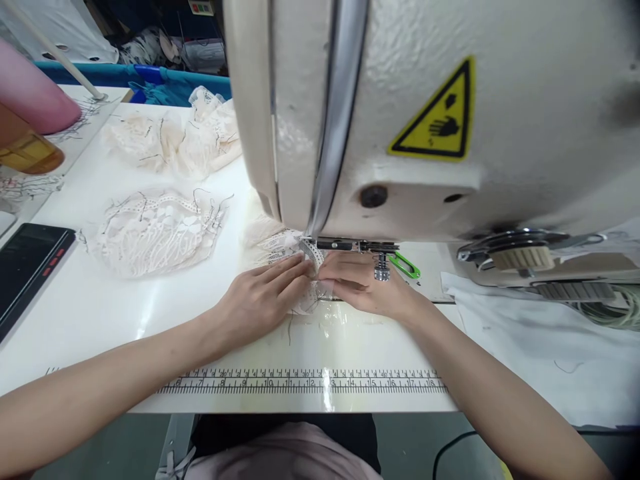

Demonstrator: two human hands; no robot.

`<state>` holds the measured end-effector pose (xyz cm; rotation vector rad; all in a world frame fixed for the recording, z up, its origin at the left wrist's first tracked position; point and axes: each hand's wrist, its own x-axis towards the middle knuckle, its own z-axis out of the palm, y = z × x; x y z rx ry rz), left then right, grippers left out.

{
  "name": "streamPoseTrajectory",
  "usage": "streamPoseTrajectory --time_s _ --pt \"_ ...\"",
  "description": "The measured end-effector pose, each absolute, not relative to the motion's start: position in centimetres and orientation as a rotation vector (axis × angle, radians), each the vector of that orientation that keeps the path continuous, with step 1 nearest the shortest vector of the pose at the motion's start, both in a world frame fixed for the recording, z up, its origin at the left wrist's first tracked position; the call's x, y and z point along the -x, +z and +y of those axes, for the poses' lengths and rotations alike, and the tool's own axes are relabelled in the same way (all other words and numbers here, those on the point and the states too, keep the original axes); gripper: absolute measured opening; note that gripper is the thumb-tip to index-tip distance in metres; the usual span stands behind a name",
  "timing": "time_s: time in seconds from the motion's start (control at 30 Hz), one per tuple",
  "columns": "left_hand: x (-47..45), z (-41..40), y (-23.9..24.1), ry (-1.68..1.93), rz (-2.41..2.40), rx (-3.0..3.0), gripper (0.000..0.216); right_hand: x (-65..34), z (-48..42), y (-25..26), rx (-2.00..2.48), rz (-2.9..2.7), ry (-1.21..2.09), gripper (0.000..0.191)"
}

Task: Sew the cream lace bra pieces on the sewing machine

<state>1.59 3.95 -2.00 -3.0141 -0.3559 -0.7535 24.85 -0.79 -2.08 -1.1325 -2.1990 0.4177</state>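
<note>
My left hand (263,297) lies flat on a small piece of white lace (287,248) on the white table, fingers stretched toward the needle area of the cream sewing machine (400,120). My right hand (363,287) rests just right of it, its fingers pressed together on the lace edge beneath the presser foot (383,267). The machine head hides most of the lace and the needle.
Finished lace pieces (155,230) lie at centre left, with a further lace pile (175,137) behind. A black phone (25,263) sits at the left edge. A printed ruler (305,382) runs along the table front. White cloth (545,333) covers the right side. A green clip (407,267) lies near the foot.
</note>
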Motion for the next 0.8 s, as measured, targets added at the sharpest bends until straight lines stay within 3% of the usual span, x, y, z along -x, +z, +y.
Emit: streamPoseTrajectory --time_s 0.37,0.8 --pt "-1.7 4.2 -2.1 -0.764 -0.330 3.040 0.026 -24.8 -0.7 -2.3 1.205 -2.208 0.438 0.016" --pt "-0.9 4.4 -1.7 -0.743 -0.493 3.020 0.018 -22.4 -1.2 -2.7 1.142 -2.362 -0.014 0.020"
